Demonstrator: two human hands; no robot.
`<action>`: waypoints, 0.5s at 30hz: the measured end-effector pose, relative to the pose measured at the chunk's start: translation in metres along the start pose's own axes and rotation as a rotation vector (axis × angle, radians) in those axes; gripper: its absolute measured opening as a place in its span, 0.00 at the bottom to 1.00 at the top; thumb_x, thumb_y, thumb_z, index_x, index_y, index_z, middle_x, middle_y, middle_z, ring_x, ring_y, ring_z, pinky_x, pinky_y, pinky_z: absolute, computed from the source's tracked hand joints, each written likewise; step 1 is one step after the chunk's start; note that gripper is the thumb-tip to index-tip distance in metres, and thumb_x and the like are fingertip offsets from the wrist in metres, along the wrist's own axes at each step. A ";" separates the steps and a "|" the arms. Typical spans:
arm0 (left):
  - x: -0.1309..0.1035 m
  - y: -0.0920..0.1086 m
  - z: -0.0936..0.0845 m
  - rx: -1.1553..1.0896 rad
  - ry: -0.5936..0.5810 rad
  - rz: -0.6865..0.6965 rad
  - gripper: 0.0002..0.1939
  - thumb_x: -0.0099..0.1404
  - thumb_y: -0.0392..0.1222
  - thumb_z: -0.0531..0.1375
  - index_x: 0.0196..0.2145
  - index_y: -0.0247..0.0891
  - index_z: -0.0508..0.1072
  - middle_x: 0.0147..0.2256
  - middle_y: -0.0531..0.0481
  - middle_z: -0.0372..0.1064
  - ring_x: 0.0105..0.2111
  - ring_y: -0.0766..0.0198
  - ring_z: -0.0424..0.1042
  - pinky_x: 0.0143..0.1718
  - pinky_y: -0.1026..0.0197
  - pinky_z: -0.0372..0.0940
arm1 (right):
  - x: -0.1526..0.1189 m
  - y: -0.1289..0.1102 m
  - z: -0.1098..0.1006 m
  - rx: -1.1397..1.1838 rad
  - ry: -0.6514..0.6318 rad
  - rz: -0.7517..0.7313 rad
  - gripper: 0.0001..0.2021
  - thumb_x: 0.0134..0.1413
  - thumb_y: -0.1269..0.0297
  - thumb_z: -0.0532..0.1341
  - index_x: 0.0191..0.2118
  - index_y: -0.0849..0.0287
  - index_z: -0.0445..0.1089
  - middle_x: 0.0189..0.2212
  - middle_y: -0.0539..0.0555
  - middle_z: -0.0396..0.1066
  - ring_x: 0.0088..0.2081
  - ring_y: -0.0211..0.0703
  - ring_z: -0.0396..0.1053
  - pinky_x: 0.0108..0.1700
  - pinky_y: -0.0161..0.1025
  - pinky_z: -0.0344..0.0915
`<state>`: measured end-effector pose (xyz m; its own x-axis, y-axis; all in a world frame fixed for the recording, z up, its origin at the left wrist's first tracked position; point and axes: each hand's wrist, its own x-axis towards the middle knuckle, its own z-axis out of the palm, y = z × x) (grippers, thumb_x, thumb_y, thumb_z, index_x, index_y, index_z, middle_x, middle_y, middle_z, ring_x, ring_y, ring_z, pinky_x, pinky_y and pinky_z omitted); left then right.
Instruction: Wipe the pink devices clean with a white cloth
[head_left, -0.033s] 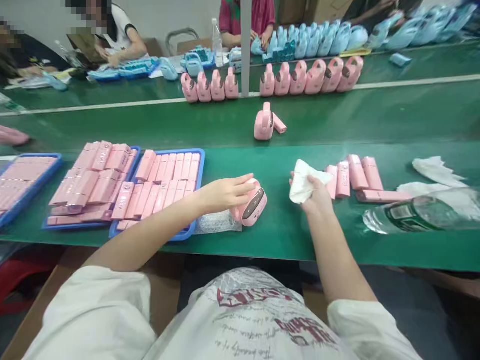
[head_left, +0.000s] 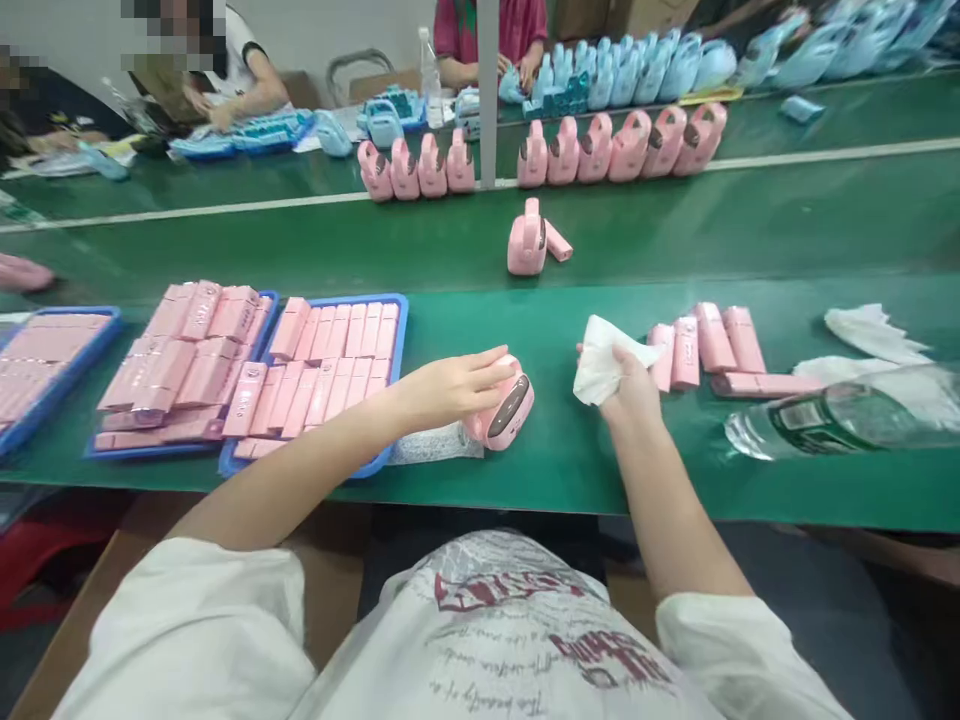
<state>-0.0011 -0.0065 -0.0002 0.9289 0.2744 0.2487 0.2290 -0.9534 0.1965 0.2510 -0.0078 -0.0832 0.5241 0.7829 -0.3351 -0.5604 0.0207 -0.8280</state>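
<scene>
My left hand is closed over the top of a pink rounded device with a dark oval panel, which is tilted on the green table. The fingers hide part of its body. My right hand grips a white tissue, apart from the device. Under my left wrist lies a clear bubble-wrap piece. Several pink rectangular pieces lie to the right of my right hand. Farther forward stands another pink device with a loop handle, with a small pink piece beside it.
Blue trays of pink pieces stand at the left. A clear plastic bottle lies at the right near crumpled tissues. Pink devices line the back, along with a grey post. Co-workers handle blue parts across the table.
The whole view has shifted very slightly. Both hands keep their hold, my left on the pink device and my right on the tissue.
</scene>
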 end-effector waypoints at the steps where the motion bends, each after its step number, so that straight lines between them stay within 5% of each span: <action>1: -0.003 0.006 0.001 -0.040 0.027 -0.048 0.17 0.68 0.27 0.46 0.43 0.33 0.72 0.57 0.38 0.65 0.62 0.54 0.57 0.61 0.49 0.61 | -0.005 0.004 -0.001 0.005 0.015 -0.028 0.08 0.53 0.73 0.54 0.39 0.64 0.67 0.34 0.54 0.74 0.36 0.40 0.74 0.47 0.42 0.71; 4: -0.013 0.025 0.017 -0.144 0.144 -0.218 0.21 0.68 0.29 0.45 0.55 0.37 0.65 0.61 0.40 0.58 0.64 0.57 0.54 0.62 0.48 0.59 | -0.018 0.018 -0.004 -0.117 -0.052 -0.167 0.08 0.52 0.67 0.60 0.38 0.64 0.70 0.37 0.53 0.74 0.40 0.39 0.73 0.50 0.39 0.68; 7: -0.022 0.047 0.054 -0.259 0.331 -0.462 0.22 0.69 0.39 0.49 0.60 0.35 0.58 0.61 0.34 0.57 0.63 0.53 0.57 0.62 0.45 0.57 | -0.032 0.029 -0.006 -0.423 -0.262 -0.353 0.12 0.50 0.59 0.62 0.34 0.64 0.73 0.34 0.54 0.75 0.38 0.43 0.72 0.48 0.41 0.67; 11: -0.022 0.069 0.107 -0.415 0.515 -0.631 0.51 0.54 0.61 0.64 0.65 0.35 0.45 0.64 0.28 0.47 0.64 0.42 0.51 0.62 0.40 0.54 | -0.057 0.040 -0.006 -0.557 -0.386 -0.340 0.18 0.54 0.50 0.58 0.33 0.63 0.72 0.27 0.52 0.72 0.34 0.44 0.70 0.41 0.41 0.68; 13: -0.017 0.071 0.121 -0.389 0.536 -0.668 0.59 0.47 0.60 0.69 0.65 0.37 0.43 0.64 0.28 0.45 0.65 0.40 0.48 0.62 0.39 0.51 | -0.073 0.047 -0.007 -0.524 -0.393 -0.291 0.22 0.58 0.47 0.53 0.35 0.64 0.71 0.27 0.53 0.71 0.33 0.44 0.70 0.40 0.41 0.69; 15: -0.015 0.067 0.125 -0.399 0.551 -0.789 0.56 0.46 0.54 0.71 0.64 0.37 0.46 0.62 0.31 0.51 0.62 0.42 0.55 0.61 0.41 0.55 | -0.090 0.057 -0.010 -0.540 -0.439 -0.341 0.25 0.62 0.46 0.48 0.39 0.64 0.71 0.29 0.56 0.72 0.35 0.46 0.71 0.41 0.43 0.70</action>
<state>0.0365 -0.0905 -0.1096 0.2725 0.9166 0.2926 0.5073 -0.3953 0.7658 0.1785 -0.0833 -0.1054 0.2459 0.9648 0.0934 0.0362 0.0871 -0.9955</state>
